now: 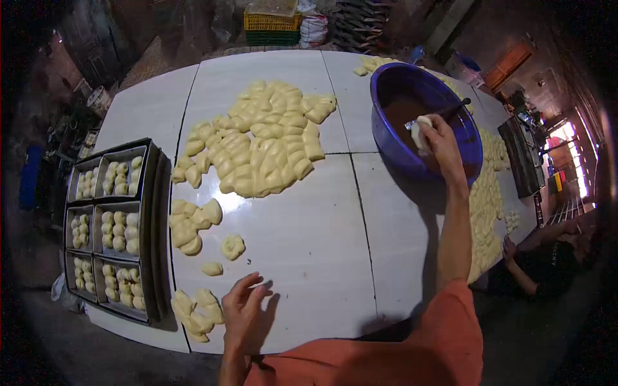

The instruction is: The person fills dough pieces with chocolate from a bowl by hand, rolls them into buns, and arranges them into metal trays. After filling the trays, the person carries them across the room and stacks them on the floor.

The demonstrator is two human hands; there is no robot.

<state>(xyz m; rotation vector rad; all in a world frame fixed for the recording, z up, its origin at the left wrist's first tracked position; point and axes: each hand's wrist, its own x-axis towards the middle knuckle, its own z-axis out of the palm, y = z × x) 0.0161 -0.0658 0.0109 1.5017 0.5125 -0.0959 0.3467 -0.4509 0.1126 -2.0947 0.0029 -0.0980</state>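
Purple basin [383, 134], ahead and right of you | brown filling [400, 108] inside | your left hand [244, 305]: well apart, empty, fingers loosely parted | your right hand [443, 145]: over the filling, fingers pinching | dough piece [420, 136]: long axis pointing away from you

At 2 o'clock, the fingers of the right hand [441, 138] cover part of a pale dough lump [418, 138]. The shiny silver bit [409, 125] beside it is too small to tell. Smooth brown stuff [400, 108] hides the inside bottom of the round purple plastic tub [385, 136]. Near 4 o'clock, a person in a black shirt [544, 260] is dark and blurry. The bottom edge cuts off the orange cloth shirt [386, 354] at 6 o'clock and the bare left arm [233, 367] at 7.
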